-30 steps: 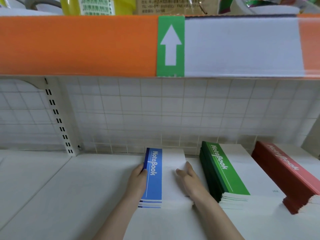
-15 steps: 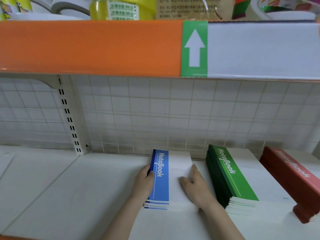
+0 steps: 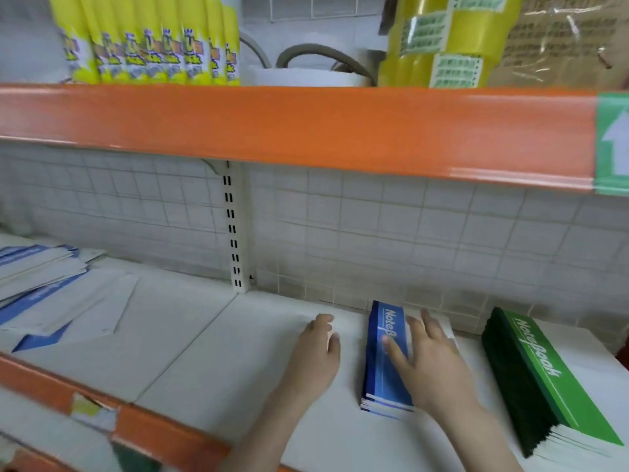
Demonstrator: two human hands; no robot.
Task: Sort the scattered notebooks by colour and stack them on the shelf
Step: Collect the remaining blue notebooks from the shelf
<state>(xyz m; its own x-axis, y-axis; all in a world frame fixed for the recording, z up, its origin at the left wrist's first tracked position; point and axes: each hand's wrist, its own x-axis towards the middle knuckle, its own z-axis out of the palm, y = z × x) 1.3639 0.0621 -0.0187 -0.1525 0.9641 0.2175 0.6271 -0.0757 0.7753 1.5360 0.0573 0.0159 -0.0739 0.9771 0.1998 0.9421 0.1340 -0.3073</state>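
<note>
Resting flat on the white metal shelf [image 3: 190, 338], a small stack of blue-spined notebooks with white covers [image 3: 383, 376] is seen at centre right, its far end close to the white tiled back wall [image 3: 374, 233]. The right hand [image 3: 425, 362] is laid on top of this stack with fingers spread and fairly straight, the thumb crossing the blue strip; nothing is gripped by it. The left hand [image 3: 318, 352] is placed on the bare shelf just left of the stack, apart from it, with fingers loosely curled and nothing held.

A taller stack of green-spined notebooks with white covers [image 3: 551, 386] is seen further right, set apart from the blue stack. At the far left, a loose scatter of blue-and-white notebooks [image 3: 44, 287] is spread across the shelf, overlapping one another.

A white slotted upright bracket [image 3: 233, 233] is fixed against the tiles. An orange shelf edge strip [image 3: 306, 131] is stretched across above, with a green arrow label [image 3: 612, 144] at its right end. On the upper shelf, yellow packaged items [image 3: 153, 39] and yellow rolls with green labels [image 3: 439, 42] are stored, though blurred.
</note>
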